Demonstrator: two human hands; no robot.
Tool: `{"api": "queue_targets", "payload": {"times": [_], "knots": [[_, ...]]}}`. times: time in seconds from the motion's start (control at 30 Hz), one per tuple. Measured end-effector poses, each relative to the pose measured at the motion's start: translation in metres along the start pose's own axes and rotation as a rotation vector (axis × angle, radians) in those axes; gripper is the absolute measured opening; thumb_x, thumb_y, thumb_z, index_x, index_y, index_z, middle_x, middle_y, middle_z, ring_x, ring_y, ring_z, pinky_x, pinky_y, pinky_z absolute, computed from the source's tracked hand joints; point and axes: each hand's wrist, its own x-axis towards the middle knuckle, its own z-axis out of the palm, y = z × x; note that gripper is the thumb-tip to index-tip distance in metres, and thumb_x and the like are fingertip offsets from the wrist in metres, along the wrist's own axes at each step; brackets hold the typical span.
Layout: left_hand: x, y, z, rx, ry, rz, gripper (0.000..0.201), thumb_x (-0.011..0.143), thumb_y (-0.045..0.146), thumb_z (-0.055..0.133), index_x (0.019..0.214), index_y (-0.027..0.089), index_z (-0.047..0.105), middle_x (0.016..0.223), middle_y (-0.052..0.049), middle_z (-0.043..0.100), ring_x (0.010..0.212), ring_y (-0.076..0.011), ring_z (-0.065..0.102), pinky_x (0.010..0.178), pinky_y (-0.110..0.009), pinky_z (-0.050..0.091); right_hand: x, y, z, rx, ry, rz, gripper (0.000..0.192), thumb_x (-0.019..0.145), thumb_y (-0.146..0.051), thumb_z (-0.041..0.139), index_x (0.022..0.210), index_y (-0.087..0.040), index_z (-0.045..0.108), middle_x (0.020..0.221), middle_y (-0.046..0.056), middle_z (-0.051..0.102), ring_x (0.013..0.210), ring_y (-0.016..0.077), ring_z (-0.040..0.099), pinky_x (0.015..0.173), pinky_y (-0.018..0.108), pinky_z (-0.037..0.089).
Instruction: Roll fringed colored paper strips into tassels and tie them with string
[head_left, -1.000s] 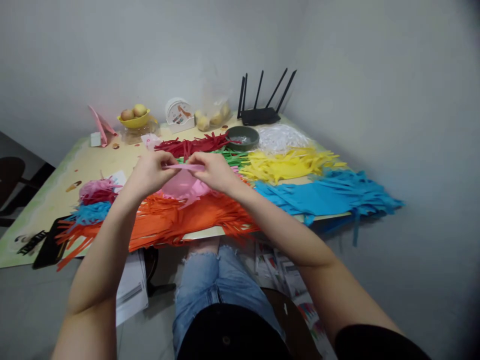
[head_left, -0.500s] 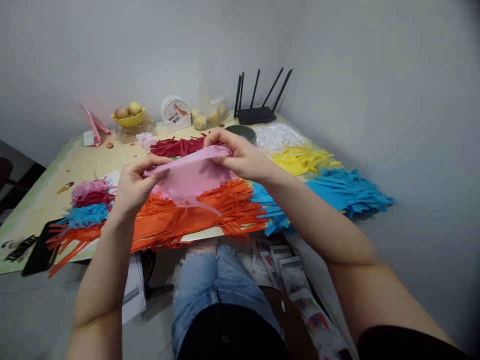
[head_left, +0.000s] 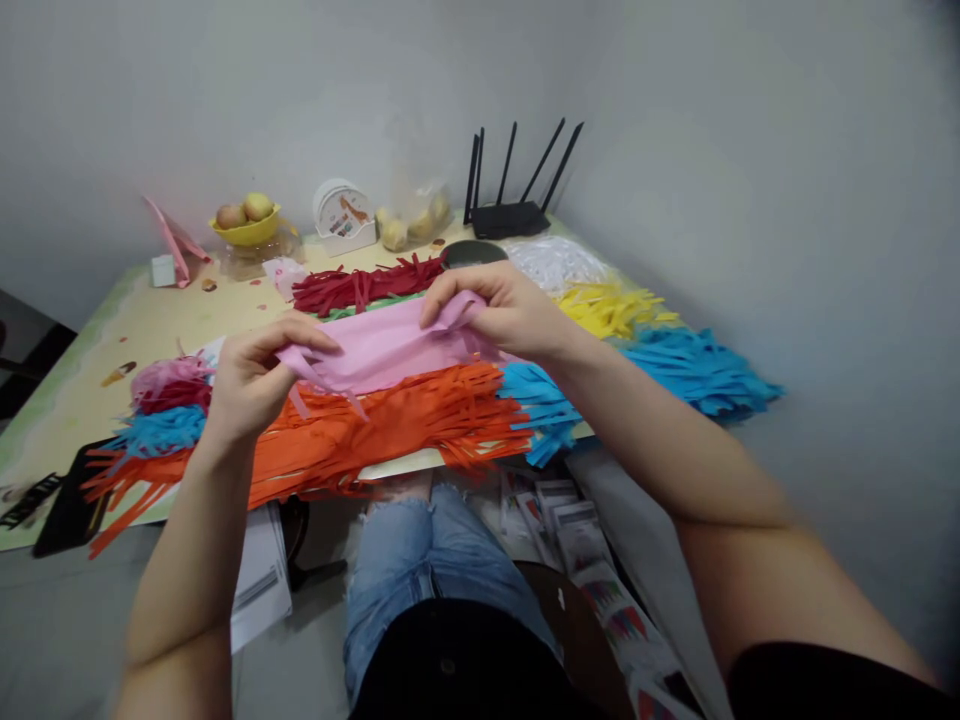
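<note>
A pink fringed paper sheet (head_left: 379, 350) is stretched between both hands above the table. My left hand (head_left: 251, 375) pinches its left end and my right hand (head_left: 502, 310) grips its right end, held a little higher. Thin pink strips hang from the sheet's lower edge. Directly below lies a wide orange fringed paper (head_left: 360, 430) that overhangs the table's front edge.
Fringed paper piles cover the table (head_left: 150, 320): dark red (head_left: 360, 282), yellow (head_left: 611, 308), blue (head_left: 675, 365), white (head_left: 555, 262). Finished tassels (head_left: 169, 405) lie at left. At the back stand a black router (head_left: 510, 215), a fruit bowl (head_left: 244, 225) and a dark dish (head_left: 469, 253). Papers lie on the floor.
The hands were close together on a folded pink strip; they have drawn apart, the right going right and up, and the pink sheet has spread open between them.
</note>
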Motion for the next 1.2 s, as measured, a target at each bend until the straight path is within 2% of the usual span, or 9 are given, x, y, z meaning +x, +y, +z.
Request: {"api": "queue_targets", "payload": {"times": [0.27, 0.37, 0.43, 0.53, 0.63, 0.83, 0.93, 1.07, 1.2], "knots": [[0.003, -0.008, -0.001, -0.156, 0.040, -0.212, 0.016, 0.080, 0.029, 0.065, 0.079, 0.018, 0.076, 0.080, -0.007, 0.070, 0.068, -0.0160, 0.059, 0.059, -0.026, 0.043, 0.002, -0.005, -0.022, -0.185, -0.215, -0.115, 0.040, 0.079, -0.009, 0.048, 0.105, -0.016, 0.077, 0.104, 0.005, 0.074, 0.095, 0.0140, 0.066, 0.084, 0.026, 0.050], [0.008, -0.006, 0.001, -0.174, -0.019, -0.280, 0.033, 0.084, 0.044, 0.058, 0.073, 0.016, 0.073, 0.075, -0.008, 0.067, 0.067, -0.0181, 0.058, 0.058, -0.029, 0.044, 0.001, -0.010, -0.027, -0.234, -0.341, -0.124, 0.035, 0.086, -0.018, 0.053, 0.112, -0.019, 0.077, 0.113, 0.005, 0.072, 0.096, 0.0147, 0.065, 0.083, 0.026, 0.049], [0.011, -0.004, 0.005, -0.051, -0.074, -0.292, 0.032, 0.083, 0.047, 0.062, 0.073, 0.017, 0.069, 0.071, -0.006, 0.065, 0.065, -0.0172, 0.057, 0.059, -0.029, 0.043, 0.000, -0.012, -0.027, -0.236, -0.367, -0.101, 0.029, 0.092, -0.028, 0.056, 0.108, -0.020, 0.078, 0.111, 0.006, 0.072, 0.093, 0.0146, 0.065, 0.081, 0.026, 0.049], [0.015, 0.000, 0.014, 0.189, -0.130, -0.228, 0.024, 0.073, 0.037, 0.077, 0.077, 0.018, 0.063, 0.073, -0.002, 0.064, 0.066, -0.0146, 0.054, 0.062, -0.027, 0.042, 0.003, -0.009, -0.020, -0.196, -0.256, -0.008, 0.035, 0.095, -0.045, 0.059, 0.104, -0.018, 0.077, 0.105, 0.007, 0.073, 0.091, 0.0149, 0.064, 0.080, 0.026, 0.048], [0.018, 0.001, 0.022, 0.264, -0.166, -0.091, 0.022, 0.076, 0.032, 0.076, 0.086, 0.018, 0.062, 0.085, -0.002, 0.066, 0.078, -0.0160, 0.059, 0.073, -0.027, 0.047, 0.010, 0.000, -0.012, -0.136, -0.165, 0.119, 0.046, 0.091, -0.057, 0.061, 0.113, -0.018, 0.073, 0.108, 0.006, 0.072, 0.094, 0.0162, 0.063, 0.081, 0.027, 0.047], [0.019, 0.001, 0.020, 0.301, -0.200, -0.002, 0.026, 0.082, 0.031, 0.072, 0.102, 0.018, 0.063, 0.099, -0.005, 0.069, 0.091, -0.0186, 0.063, 0.083, -0.029, 0.049, 0.021, 0.017, -0.003, -0.093, -0.427, 0.310, 0.055, 0.088, -0.067, 0.057, 0.078, -0.015, 0.071, 0.067, -0.002, 0.058, 0.062, 0.0095, 0.045, 0.059, 0.024, 0.031], [0.020, 0.001, 0.015, 0.327, -0.243, -0.095, 0.034, 0.081, 0.037, 0.071, 0.108, 0.017, 0.067, 0.101, -0.005, 0.070, 0.089, -0.0188, 0.063, 0.078, -0.028, 0.049, 0.020, 0.015, 0.002, -0.186, -0.363, 0.293, 0.040, 0.088, -0.052, 0.063, 0.077, -0.014, 0.069, 0.062, -0.004, 0.053, 0.059, 0.0084, 0.041, 0.058, 0.024, 0.027], [0.021, 0.002, 0.014, 0.327, -0.344, -0.261, 0.029, 0.084, 0.044, 0.068, 0.077, 0.015, 0.067, 0.068, 0.000, 0.060, 0.063, -0.0128, 0.051, 0.058, -0.024, 0.038, 0.014, 0.002, 0.006, -0.354, -0.240, 0.214, 0.018, 0.085, -0.030, 0.063, 0.083, -0.013, 0.070, 0.074, 0.000, 0.065, 0.068, 0.0111, 0.052, 0.064, 0.025, 0.032], [0.017, 0.002, 0.017, 0.218, -0.262, -0.310, 0.026, 0.081, 0.039, 0.071, 0.073, 0.016, 0.063, 0.062, 0.002, 0.056, 0.057, -0.0105, 0.047, 0.054, -0.023, 0.035, 0.004, -0.006, 0.006, -0.313, -0.131, 0.225, 0.016, 0.083, -0.025, 0.063, 0.089, -0.013, 0.071, 0.085, 0.003, 0.072, 0.077, 0.0139, 0.059, 0.073, 0.026, 0.039]]}}
